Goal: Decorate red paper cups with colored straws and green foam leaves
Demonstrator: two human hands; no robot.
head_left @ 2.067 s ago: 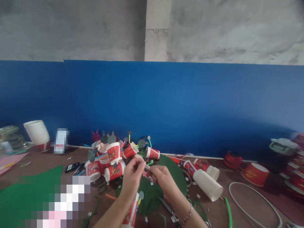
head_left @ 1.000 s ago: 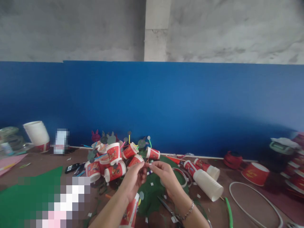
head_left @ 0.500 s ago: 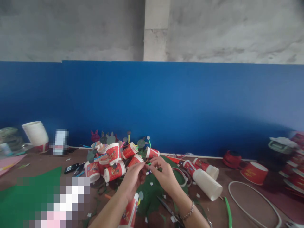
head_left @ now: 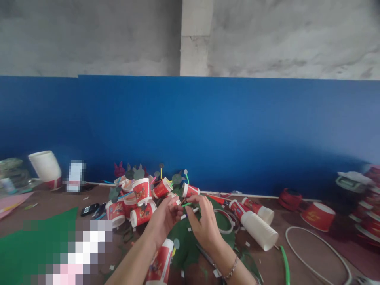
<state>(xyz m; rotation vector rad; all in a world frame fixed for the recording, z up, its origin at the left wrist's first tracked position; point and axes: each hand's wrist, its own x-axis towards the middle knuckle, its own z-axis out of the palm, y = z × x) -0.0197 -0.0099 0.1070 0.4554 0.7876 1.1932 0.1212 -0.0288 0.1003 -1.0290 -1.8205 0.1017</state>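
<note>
My left hand [head_left: 168,217] is closed at the middle of the table, its fingertips against one end of a thin green strip [head_left: 187,204]. Beside it, my right hand [head_left: 204,219] has its fingers bent and its thumb apart from them, with the strip near its fingertips; whether it grips the strip is unclear. Behind my left hand lie several red paper cups with paper animal heads, one of them a red and white cup [head_left: 141,191]. Below my hands are green paper scraps [head_left: 185,241] and another red cup [head_left: 161,263]. Dark scissors [head_left: 206,255] are partly hidden by my right forearm.
A stack of white cups [head_left: 259,230] lies to the right, near a green tube [head_left: 285,265] and a white hoop [head_left: 319,253]. Green paper [head_left: 44,233] and a white bucket-like stack [head_left: 45,166] are at the left. A blue wall panel [head_left: 208,130] stands behind.
My hands have moved slightly apart, and my right hand's fingers have lifted and spread from its thumb. More of the green strip shows between them.
</note>
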